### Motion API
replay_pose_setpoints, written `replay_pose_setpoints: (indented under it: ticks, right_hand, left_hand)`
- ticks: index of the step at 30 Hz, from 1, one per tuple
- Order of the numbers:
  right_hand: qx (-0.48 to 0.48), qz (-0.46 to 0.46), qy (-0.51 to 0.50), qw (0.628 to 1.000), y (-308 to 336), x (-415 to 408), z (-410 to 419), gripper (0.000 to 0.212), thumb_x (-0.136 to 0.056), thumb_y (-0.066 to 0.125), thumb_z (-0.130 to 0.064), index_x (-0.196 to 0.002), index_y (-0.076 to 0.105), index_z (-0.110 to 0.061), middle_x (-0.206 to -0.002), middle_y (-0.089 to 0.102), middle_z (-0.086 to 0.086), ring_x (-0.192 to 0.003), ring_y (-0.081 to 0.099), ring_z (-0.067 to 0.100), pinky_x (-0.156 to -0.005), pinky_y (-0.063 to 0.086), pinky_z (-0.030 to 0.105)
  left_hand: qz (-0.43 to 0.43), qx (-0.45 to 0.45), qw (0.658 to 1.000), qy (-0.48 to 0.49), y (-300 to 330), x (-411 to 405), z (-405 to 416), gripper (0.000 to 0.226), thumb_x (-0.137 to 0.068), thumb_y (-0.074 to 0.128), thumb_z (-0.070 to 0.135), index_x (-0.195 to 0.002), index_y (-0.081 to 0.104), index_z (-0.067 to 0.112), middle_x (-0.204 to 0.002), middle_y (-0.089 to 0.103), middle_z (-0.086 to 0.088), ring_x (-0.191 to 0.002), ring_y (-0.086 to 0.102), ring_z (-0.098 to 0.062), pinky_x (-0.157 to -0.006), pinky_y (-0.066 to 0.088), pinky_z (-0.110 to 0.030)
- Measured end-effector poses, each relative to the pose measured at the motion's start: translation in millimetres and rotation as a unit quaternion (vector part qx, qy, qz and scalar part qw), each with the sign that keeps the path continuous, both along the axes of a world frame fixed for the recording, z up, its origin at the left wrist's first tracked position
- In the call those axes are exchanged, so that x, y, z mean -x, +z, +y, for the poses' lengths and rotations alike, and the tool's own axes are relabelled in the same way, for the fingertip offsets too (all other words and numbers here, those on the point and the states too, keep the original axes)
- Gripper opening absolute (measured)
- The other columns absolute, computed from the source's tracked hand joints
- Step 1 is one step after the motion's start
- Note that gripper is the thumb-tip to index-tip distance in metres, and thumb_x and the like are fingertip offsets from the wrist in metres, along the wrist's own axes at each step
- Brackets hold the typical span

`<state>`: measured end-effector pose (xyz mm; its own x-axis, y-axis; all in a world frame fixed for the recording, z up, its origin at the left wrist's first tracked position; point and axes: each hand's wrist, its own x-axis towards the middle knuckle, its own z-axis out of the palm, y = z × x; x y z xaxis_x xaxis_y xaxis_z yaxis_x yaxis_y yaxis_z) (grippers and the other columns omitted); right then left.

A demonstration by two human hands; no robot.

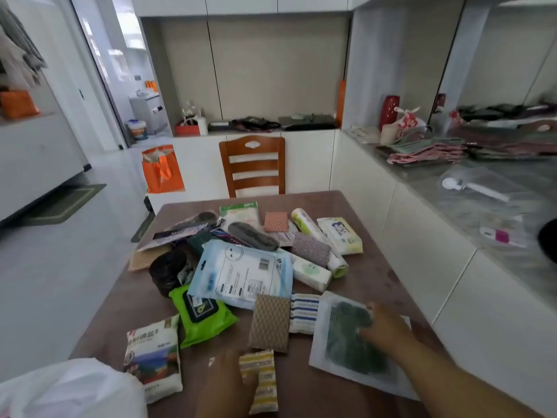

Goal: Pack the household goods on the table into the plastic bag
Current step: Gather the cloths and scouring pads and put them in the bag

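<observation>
A pile of household goods covers the brown table [376,267]. My right hand [384,325] rests on a flat white packet with a green pad inside [349,345], fingers spread over its near right part. My left hand [229,378] lies on a yellow-striped cloth [263,378] at the near edge; whether it grips the cloth is unclear. The white plastic bag [69,390] bulges at the bottom left. Nearby lie a salt bag [153,357], a green wipes pack [202,315], a brown sponge [269,322], a blue-striped cloth [304,313] and a pale blue packet [244,273].
A wooden chair [253,164] stands at the table's far side. An orange bag [162,168] sits on the floor to its left. A grey counter [482,200] with folded cloths and packets runs along the right. White cabinets close the back.
</observation>
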<state>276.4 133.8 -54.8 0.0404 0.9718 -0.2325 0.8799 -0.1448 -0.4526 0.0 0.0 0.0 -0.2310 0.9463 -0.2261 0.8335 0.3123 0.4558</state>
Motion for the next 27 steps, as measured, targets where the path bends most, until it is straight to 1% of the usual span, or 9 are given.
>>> replay_pose_setpoints:
  ticks: [5,8,10,12,14,17,22,24,27]
  right_hand:
    - [0.117,-0.069,0.042,0.990,7,0,33,0.098,-0.062,0.078,-0.045,-0.142,0.032,-0.013,-0.140,0.048,0.010,-0.122,0.051,0.027,-0.097,0.046,0.035]
    - [0.150,-0.098,0.069,0.981,8,-1,49,0.082,-0.061,0.082,-0.044,-0.128,0.045,-0.014,-0.124,0.056,0.007,-0.110,0.056,0.023,-0.088,0.049,0.032]
    - [0.162,-0.123,0.104,0.974,12,-5,56,0.049,-0.066,0.080,-0.042,-0.102,0.057,-0.017,-0.094,0.059,0.001,-0.085,0.057,0.016,-0.067,0.045,0.025]
    - [0.160,-0.119,0.134,0.971,16,-8,57,0.023,-0.074,0.075,-0.031,-0.072,0.054,-0.021,-0.071,0.053,-0.004,-0.064,0.048,0.010,-0.054,0.036,0.022]
    - [0.130,-0.050,0.130,0.982,21,-10,57,0.023,-0.077,0.066,-0.017,-0.064,0.049,-0.021,-0.066,0.053,-0.001,-0.061,0.046,0.012,-0.056,0.038,0.025]
    - [0.113,0.032,0.114,0.987,36,-6,49,0.020,-0.073,0.073,-0.023,-0.078,0.053,-0.020,-0.085,0.066,0.004,-0.075,0.058,0.018,-0.064,0.046,0.030]
    - [0.170,-0.185,0.172,0.953,19,9,24,0.073,-0.059,0.080,-0.052,-0.118,0.052,-0.019,-0.109,0.060,0.003,-0.092,0.057,0.019,-0.067,0.046,0.027]
    - [0.163,-0.191,0.179,0.951,15,13,14,0.066,-0.065,0.078,-0.048,-0.121,0.057,-0.021,-0.117,0.063,0.004,-0.102,0.061,0.022,-0.083,0.050,0.031]
    - [0.190,-0.123,0.186,0.956,33,16,9,0.038,-0.078,0.073,-0.032,-0.113,0.064,-0.018,-0.117,0.066,0.006,-0.106,0.062,0.023,-0.088,0.049,0.028]
  left_hand:
    - [-0.062,-0.008,0.997,0.042,-28,4,22,0.047,-0.082,0.064,0.033,-0.127,0.053,0.022,-0.130,0.054,0.000,-0.122,0.050,-0.015,-0.095,0.037,-0.022]
    - [-0.103,-0.022,0.993,0.056,-41,-1,33,0.042,-0.080,0.067,0.029,-0.120,0.058,0.021,-0.119,0.060,0.000,-0.113,0.056,-0.016,-0.088,0.040,-0.025]
    - [-0.136,-0.028,0.988,0.074,-46,-5,38,0.027,-0.079,0.068,0.025,-0.105,0.061,0.023,-0.106,0.064,0.000,-0.103,0.060,-0.016,-0.082,0.044,-0.027]
    - [-0.157,-0.045,0.983,0.086,-48,-10,39,0.020,-0.080,0.068,0.022,-0.098,0.060,0.024,-0.100,0.064,0.002,-0.096,0.061,-0.015,-0.077,0.043,-0.027]
    - [-0.177,-0.058,0.977,0.102,-49,-14,38,0.017,-0.081,0.068,0.019,-0.095,0.060,0.024,-0.098,0.064,0.003,-0.094,0.062,-0.014,-0.074,0.041,-0.025]
    - [-0.225,-0.070,0.965,0.119,-46,-18,36,0.015,-0.083,0.068,0.017,-0.094,0.059,0.023,-0.093,0.066,0.005,-0.088,0.062,-0.010,-0.067,0.041,-0.020]
    - [-0.247,-0.074,0.957,0.132,-41,-22,24,0.015,-0.085,0.067,0.017,-0.092,0.058,0.026,-0.088,0.063,0.012,-0.082,0.059,-0.002,-0.063,0.039,-0.012]
    - [-0.251,-0.071,0.954,0.149,-41,-19,19,0.013,-0.085,0.066,0.019,-0.095,0.060,0.025,-0.090,0.066,0.008,-0.085,0.061,-0.007,-0.064,0.039,-0.014]
    - [-0.269,-0.064,0.944,0.180,-41,-11,12,0.013,-0.086,0.066,0.019,-0.099,0.065,0.018,-0.091,0.069,0.004,-0.084,0.063,-0.010,-0.067,0.047,-0.022]
